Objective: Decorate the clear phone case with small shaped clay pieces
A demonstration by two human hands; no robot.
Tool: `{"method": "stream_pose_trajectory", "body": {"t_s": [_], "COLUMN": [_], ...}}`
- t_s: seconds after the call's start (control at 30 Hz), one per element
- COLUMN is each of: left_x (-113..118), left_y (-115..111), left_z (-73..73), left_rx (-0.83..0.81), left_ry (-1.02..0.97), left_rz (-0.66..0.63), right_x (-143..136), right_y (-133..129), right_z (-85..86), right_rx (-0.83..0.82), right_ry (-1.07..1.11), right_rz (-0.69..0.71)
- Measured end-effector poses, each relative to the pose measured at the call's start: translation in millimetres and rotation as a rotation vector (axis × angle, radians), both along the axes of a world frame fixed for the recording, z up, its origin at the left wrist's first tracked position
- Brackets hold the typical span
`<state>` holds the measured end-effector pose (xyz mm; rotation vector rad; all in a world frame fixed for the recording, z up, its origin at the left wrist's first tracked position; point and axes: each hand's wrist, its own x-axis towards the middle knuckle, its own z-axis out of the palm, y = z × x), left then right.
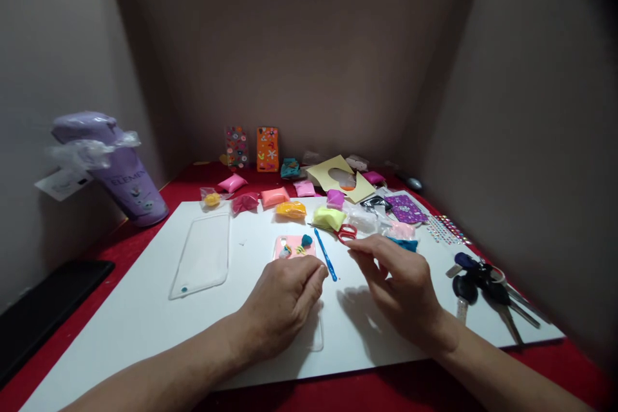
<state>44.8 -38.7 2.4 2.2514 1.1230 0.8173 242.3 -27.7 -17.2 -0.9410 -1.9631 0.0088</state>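
Note:
My left hand (284, 299) is closed above a phone case (316, 328), its thumb and fingers pressed together; whatever it may pinch is hidden. The case's upper part is pink, with small blue, yellow and white clay shapes (301, 248) on it. To the right, my right hand (398, 280) is raised over the white board, thumb and fingertips together beside the red-handled scissors (347, 232); I cannot make out anything between them. Between the hands lies a blue modelling tool (325, 254). A clear phone case (203, 254) rests at the left.
Colourful clay packets (291, 209) line the back of the white board (145, 322). Keys (492, 290) and a gem sheet (448, 230) are at the right. A purple tumbler (130, 183) and a black object (48, 309) stand and lie left. Two decorated cases (267, 149) lean behind.

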Motion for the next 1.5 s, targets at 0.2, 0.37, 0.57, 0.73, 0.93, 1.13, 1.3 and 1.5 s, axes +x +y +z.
{"method": "stream_pose_trajectory", "body": {"t_s": [0.2,0.37,0.57,0.73,0.93,1.13,1.3,1.5], "left_x": [0.9,-0.5,-2.6,-2.6,-2.5,-9.0,-10.4,-7.2], "left_y": [-5.3,-5.5,-0.7,1.5,4.3,9.4,12.7,16.3], "left_z": [0.0,0.7,-1.1,-6.0,0.4,12.9,14.3,5.7], "left_rx": [-0.014,-0.017,-0.011,-0.028,-0.178,-0.100,-0.301,-0.668], "left_ry": [-0.084,-0.136,-0.182,-0.238,-0.439,-0.572,-0.662,-0.801], "left_rz": [-0.005,0.064,0.068,0.037,0.129,0.315,0.294,0.129], "right_x": [-1.8,-3.2,-3.1,-2.5,-1.4,-1.9,-1.3,-1.2], "right_y": [1.0,0.9,1.8,2.1,3.0,3.5,2.5,3.1], "right_z": [-2.7,-6.6,-12.3,-14.1,-15.3,-16.0,-15.3,-14.1], "right_rx": [-0.016,-0.067,-0.135,-0.138,-0.146,-0.143,-0.158,-0.148], "right_ry": [0.007,-0.025,-0.121,-0.129,-0.108,-0.088,-0.095,-0.103], "right_rz": [0.025,0.070,0.179,0.186,0.178,0.170,0.157,0.157]}}
